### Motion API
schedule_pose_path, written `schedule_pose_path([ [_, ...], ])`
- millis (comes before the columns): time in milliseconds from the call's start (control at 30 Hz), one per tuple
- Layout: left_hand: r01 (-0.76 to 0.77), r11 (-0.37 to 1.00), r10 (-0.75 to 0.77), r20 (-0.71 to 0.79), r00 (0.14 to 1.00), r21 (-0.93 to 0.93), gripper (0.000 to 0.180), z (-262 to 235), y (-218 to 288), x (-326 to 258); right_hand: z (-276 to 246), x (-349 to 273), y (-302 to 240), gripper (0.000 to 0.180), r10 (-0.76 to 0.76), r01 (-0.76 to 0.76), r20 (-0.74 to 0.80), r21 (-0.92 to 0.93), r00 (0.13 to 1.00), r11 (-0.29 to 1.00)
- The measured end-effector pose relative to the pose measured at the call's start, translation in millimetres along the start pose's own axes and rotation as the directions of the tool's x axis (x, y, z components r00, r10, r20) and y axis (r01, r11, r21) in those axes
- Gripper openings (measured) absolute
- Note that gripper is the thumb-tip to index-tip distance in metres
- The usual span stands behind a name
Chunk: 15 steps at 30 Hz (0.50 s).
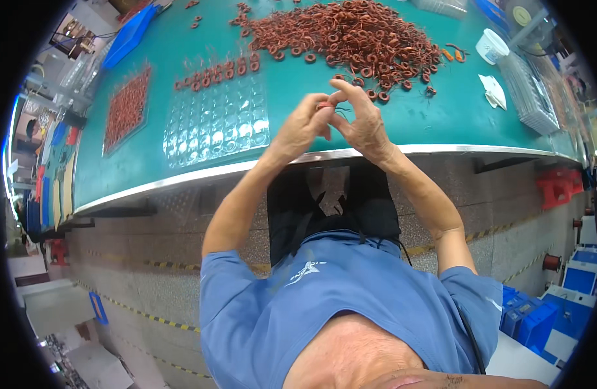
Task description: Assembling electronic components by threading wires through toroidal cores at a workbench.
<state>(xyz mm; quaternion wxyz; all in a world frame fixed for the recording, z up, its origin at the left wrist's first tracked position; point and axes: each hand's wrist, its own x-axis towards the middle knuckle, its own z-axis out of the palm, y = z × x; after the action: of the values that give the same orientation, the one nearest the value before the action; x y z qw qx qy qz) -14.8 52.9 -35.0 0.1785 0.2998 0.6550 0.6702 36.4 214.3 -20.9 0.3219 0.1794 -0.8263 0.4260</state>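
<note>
My left hand [303, 127] pinches a small red-brown toroidal coil [323, 105] between thumb and fingers, above the near edge of the green table. Against it, my right hand [363, 122] has its thumb and index finger closed at the coil's thin dark lead wires; the fingers partly hide the wires and the contact. A clear plastic tray [214, 126] with round pockets lies to the left of my hands, its far rows filled with coils [224, 72]. Just beyond my hands spreads a large heap of loose coils [350, 35].
A second tray [126, 110], full of coils, lies farther left. Stacked clear trays [528, 94], a white tub [491, 47] and a white scrap [493, 92] are at the right. Orange pieces [453, 54] lie beside the heap. A blue bin [131, 35] stands far left. The table's metal edge [441, 148] runs before me.
</note>
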Motion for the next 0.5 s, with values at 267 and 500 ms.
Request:
schedule_pose_path([
  [267,-0.064,0.975,0.050,-0.074,0.996,-0.214,0.030,6,15,-15,-10,-13,-24,0.048,0.124,-0.114,-0.062,0.145,0.990,0.983],
  [500,0.142,0.905,-0.101,0.123,0.987,-0.401,0.031,23,22,-20,-20,-24,-19,0.021,0.473,-0.458,0.049,0.351,0.880,0.816],
])
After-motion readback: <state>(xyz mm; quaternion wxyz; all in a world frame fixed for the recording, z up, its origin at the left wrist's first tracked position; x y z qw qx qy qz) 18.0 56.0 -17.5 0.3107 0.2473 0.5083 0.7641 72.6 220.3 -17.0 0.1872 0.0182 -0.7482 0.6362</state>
